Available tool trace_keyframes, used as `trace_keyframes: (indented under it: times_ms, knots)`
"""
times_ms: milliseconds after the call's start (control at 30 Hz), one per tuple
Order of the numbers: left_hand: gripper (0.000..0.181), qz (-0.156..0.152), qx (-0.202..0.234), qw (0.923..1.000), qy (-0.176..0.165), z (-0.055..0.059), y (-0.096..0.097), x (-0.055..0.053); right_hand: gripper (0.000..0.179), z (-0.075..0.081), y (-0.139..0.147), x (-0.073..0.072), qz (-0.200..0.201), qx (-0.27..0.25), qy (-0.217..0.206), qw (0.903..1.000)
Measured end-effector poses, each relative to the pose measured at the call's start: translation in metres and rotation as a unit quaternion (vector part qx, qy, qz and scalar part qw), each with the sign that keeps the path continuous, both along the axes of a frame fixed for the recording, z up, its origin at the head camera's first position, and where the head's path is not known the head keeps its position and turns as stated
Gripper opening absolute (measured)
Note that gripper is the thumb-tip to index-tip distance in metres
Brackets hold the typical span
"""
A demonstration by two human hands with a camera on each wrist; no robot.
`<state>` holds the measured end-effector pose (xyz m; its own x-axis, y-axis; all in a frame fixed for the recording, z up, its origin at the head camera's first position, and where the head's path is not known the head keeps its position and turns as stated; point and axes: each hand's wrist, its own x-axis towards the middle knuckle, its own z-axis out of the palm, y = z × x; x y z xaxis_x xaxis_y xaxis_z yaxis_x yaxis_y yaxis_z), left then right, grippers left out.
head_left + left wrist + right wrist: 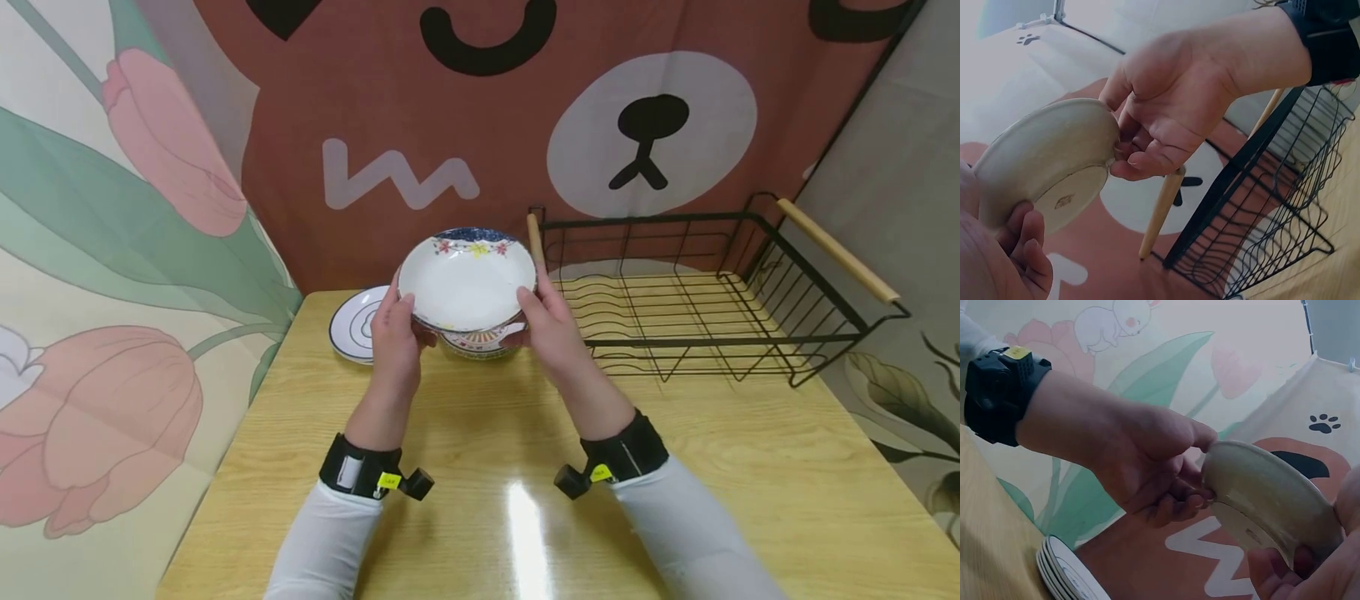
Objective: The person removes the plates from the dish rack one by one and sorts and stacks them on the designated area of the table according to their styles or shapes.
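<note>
Both hands hold a shallow white bowl (468,287) above the table, its inside facing the head camera. Red and yellow flowers and a dark blue patch decorate its far edge. At its left rim the left hand (395,337) grips with the thumb on top and fingers underneath. Opposite it, the right hand (557,333) grips the right rim the same way. The bowl's plain underside (1054,162), with a small stamped mark, shows in the left wrist view. Behind and below the held bowl, a patterned bowl (480,343) is partly hidden.
A stack of blue-rimmed white plates (1063,569) stands on the wooden table (465,433) at the left, partly behind the left hand. A black wire dish rack (667,342) with wooden handles (836,250) stands at the right. A printed bear curtain (420,108) hangs behind the table.
</note>
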<state>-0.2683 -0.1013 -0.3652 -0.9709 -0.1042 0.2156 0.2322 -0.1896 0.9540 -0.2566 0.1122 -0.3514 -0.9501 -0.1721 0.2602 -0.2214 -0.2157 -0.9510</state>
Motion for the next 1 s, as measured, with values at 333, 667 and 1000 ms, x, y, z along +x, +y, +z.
trace_keyframes:
  times_ms: [333,667,1000]
  knots:
    - [0.045,0.048,-0.015,0.9986,-0.018,-0.013,-0.014,-0.027,0.054,-0.01,-0.028,-0.024,-0.034,0.038,-0.067,0.9964]
    - [0.047,0.056,-0.019,0.9938,-0.095,-0.05,-0.013,-0.071,0.052,-0.047,-0.03,-0.061,-0.068,0.041,-0.126,0.9889]
    - [0.052,0.056,-0.078,0.9898,-0.106,-0.088,-0.01,-0.09,0.05,-0.09,-0.027,-0.084,-0.088,0.041,-0.177,0.9795]
